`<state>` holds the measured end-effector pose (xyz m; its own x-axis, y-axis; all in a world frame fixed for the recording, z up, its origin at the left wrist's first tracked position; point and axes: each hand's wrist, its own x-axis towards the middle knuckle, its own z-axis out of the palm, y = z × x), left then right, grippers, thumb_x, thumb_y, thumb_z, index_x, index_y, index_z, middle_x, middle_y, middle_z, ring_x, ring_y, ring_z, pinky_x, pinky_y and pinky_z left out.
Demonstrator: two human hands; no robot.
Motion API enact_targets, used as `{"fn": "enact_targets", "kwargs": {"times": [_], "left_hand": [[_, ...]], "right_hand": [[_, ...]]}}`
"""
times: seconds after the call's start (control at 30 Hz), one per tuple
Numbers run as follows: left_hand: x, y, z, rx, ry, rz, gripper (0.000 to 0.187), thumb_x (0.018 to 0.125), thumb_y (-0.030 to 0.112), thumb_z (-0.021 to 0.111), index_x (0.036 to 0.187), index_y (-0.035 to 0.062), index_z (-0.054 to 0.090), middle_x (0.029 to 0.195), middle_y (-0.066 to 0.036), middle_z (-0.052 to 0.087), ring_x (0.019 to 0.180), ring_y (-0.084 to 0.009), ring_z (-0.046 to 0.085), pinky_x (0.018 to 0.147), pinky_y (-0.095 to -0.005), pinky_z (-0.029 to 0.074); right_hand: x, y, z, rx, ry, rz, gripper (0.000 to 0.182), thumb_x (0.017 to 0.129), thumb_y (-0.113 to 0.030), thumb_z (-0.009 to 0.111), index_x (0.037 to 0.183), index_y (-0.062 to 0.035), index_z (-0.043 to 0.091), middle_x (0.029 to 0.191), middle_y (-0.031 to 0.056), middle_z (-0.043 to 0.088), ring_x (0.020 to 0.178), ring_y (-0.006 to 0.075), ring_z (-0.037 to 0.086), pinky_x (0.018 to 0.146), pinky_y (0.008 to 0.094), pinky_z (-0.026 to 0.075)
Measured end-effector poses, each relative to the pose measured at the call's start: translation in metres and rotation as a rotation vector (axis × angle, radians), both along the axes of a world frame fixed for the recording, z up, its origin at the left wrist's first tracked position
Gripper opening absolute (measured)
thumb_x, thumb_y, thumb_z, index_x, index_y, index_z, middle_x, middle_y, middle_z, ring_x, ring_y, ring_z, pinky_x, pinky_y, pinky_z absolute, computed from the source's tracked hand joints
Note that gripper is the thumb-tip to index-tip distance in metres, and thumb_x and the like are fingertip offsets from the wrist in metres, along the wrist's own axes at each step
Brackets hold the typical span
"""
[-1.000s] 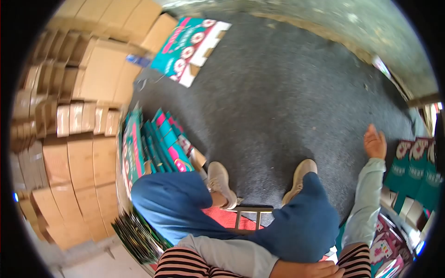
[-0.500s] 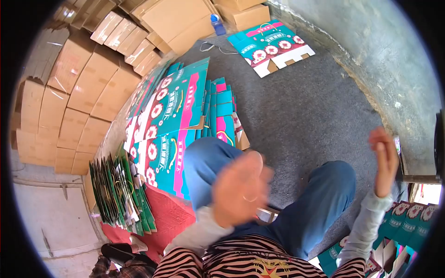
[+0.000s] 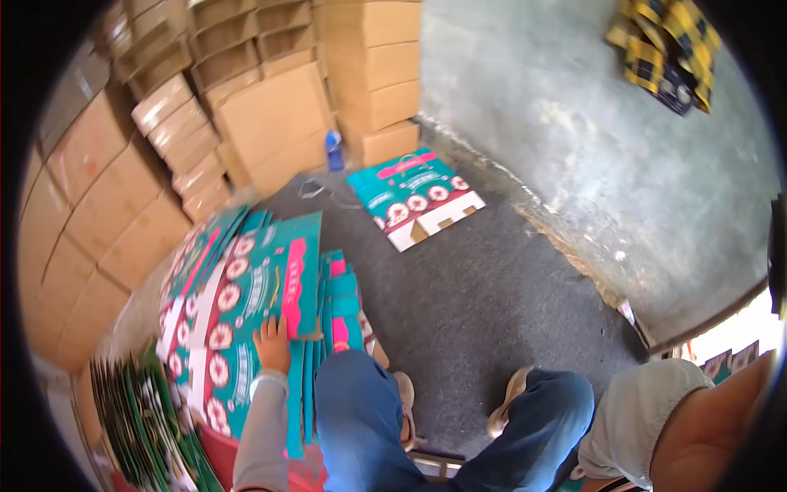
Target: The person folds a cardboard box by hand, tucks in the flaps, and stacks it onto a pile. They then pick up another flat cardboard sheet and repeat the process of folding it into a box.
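My left hand point(image 3: 272, 346) rests on a stack of flattened teal, pink and white printed cartons point(image 3: 270, 275), its fingers stretched out over the top sheets. The stack lies to the left of my knees. Close to the camera at the right edge is my right hand point(image 3: 717, 426), raised and large in view, with a pale sleeve behind it. Its fingers are out of sight, so what it may hold cannot be seen.
One flat printed carton point(image 3: 426, 215) lies on the dark floor ahead. Brown cardboard boxes point(image 3: 106, 197) are piled at the left and back, near a blue bottle point(image 3: 334, 152). Green folded bags point(image 3: 131, 426) stand lower left. A concrete wall point(image 3: 557, 148) bounds the right.
My left hand has moved from in front of my lap to the carton stack. My right hand has come nearer the camera at the right edge. The view has tilted up.
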<state>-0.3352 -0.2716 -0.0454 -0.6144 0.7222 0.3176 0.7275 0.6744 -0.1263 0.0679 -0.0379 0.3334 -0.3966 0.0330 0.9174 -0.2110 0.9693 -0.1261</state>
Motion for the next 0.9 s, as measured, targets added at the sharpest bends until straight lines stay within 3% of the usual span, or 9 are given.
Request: {"fn": "enact_targets", "kwargs": {"times": [0.13, 0.33, 0.4, 0.43, 0.47, 0.53, 0.7, 0.83, 0.9], "left_hand": [[-0.018, 0.001, 0.007, 0.195, 0.149, -0.118, 0.041, 0.08, 0.005, 0.049, 0.121, 0.0112, 0.054, 0.121, -0.008, 0.056, 0.114, -0.0267, 0.051, 0.1, -0.0496, 0.033], [-0.031, -0.011, 0.117, 0.436, 0.211, -0.194, 0.027, 0.08, -0.001, 0.052, 0.105, 0.0071, 0.061, 0.1, -0.009, 0.062, 0.092, -0.0284, 0.058, 0.097, -0.0454, 0.038], [-0.008, -0.004, 0.173, 0.657, 0.111, -0.279, 0.021, 0.081, -0.006, 0.056, 0.099, 0.0033, 0.062, 0.092, -0.013, 0.062, 0.084, -0.0282, 0.058, 0.086, -0.0395, 0.043], [-0.004, 0.003, 0.193, 0.949, -0.112, -0.384, 0.02, 0.083, -0.008, 0.056, 0.099, 0.0026, 0.061, 0.089, -0.013, 0.063, 0.088, -0.0259, 0.058, 0.084, -0.0343, 0.045], [0.021, 0.006, 0.231, 0.789, 0.017, -0.348, 0.019, 0.084, -0.008, 0.055, 0.1, 0.0019, 0.06, 0.09, -0.01, 0.062, 0.091, -0.0209, 0.059, 0.082, -0.0304, 0.046], [0.058, 0.015, 0.288, 0.766, -0.109, -0.438, 0.013, 0.09, -0.002, 0.052, 0.102, 0.0012, 0.058, 0.091, -0.008, 0.061, 0.086, -0.0145, 0.056, 0.081, -0.0264, 0.044], [0.1, 0.051, 0.349, 0.682, -0.582, -0.655, 0.018, 0.093, 0.009, 0.051, 0.108, -0.0009, 0.056, 0.092, -0.003, 0.058, 0.084, -0.0099, 0.05, 0.076, -0.0237, 0.042], [0.116, 0.106, 0.341, 0.687, -1.031, -0.672, 0.025, 0.092, 0.013, 0.053, 0.113, -0.0016, 0.053, 0.098, -0.003, 0.058, 0.091, -0.0095, 0.051, 0.081, -0.0228, 0.041], [0.119, 0.149, 0.31, 0.697, -0.893, -0.734, 0.029, 0.093, 0.018, 0.053, 0.116, -0.0003, 0.053, 0.105, -0.007, 0.058, 0.097, -0.0132, 0.053, 0.087, -0.0263, 0.041]], "right_hand": [[-0.002, 0.003, -0.003, -0.046, 0.047, -0.021, 0.031, 0.084, -0.01, 0.057, 0.112, 0.0039, 0.056, 0.107, 0.0121, 0.06, 0.082, 0.0161, 0.058, 0.07, 0.0273, 0.046], [-0.017, 0.014, -0.028, -0.323, 0.127, -0.053, 0.029, 0.082, -0.008, 0.06, 0.107, 0.0047, 0.058, 0.104, 0.0117, 0.061, 0.078, 0.015, 0.058, 0.068, 0.0271, 0.047], [-0.017, 0.023, -0.049, -0.586, -0.317, -0.285, 0.027, 0.083, -0.006, 0.059, 0.109, 0.0007, 0.058, 0.11, 0.0103, 0.059, 0.085, 0.0141, 0.059, 0.071, 0.0269, 0.047], [-0.024, 0.04, -0.072, -0.417, -0.398, -0.232, 0.029, 0.082, -0.006, 0.061, 0.111, -0.0034, 0.059, 0.108, 0.0122, 0.06, 0.09, 0.0203, 0.06, 0.078, 0.0318, 0.048], [-0.024, 0.054, -0.093, -0.155, -0.464, -0.217, 0.047, 0.079, -0.006, 0.065, 0.124, -0.0044, 0.052, 0.121, 0.0145, 0.055, 0.107, 0.0263, 0.057, 0.089, 0.0341, 0.046], [-0.028, 0.051, -0.097, -0.048, -0.437, -0.294, 0.047, 0.076, -0.012, 0.069, 0.119, -0.0051, 0.054, 0.122, 0.0148, 0.052, 0.111, 0.0333, 0.052, 0.09, 0.04, 0.045], [-0.021, 0.076, -0.09, 0.063, -0.299, -0.437, 0.05, 0.076, -0.021, 0.07, 0.121, -0.0067, 0.054, 0.123, 0.0153, 0.052, 0.107, 0.0331, 0.054, 0.087, 0.0388, 0.046], [0.02, 0.091, -0.102, -0.529, -0.95, -0.004, 0.039, 0.084, -0.031, 0.065, 0.112, -0.0046, 0.06, 0.094, 0.0165, 0.065, 0.087, 0.0285, 0.064, 0.078, 0.0349, 0.049], [0.032, 0.084, -0.133, -0.75, -0.858, -0.029, 0.035, 0.087, -0.032, 0.06, 0.107, -0.003, 0.062, 0.082, 0.0167, 0.065, 0.078, 0.0259, 0.065, 0.074, 0.0339, 0.049]]}}
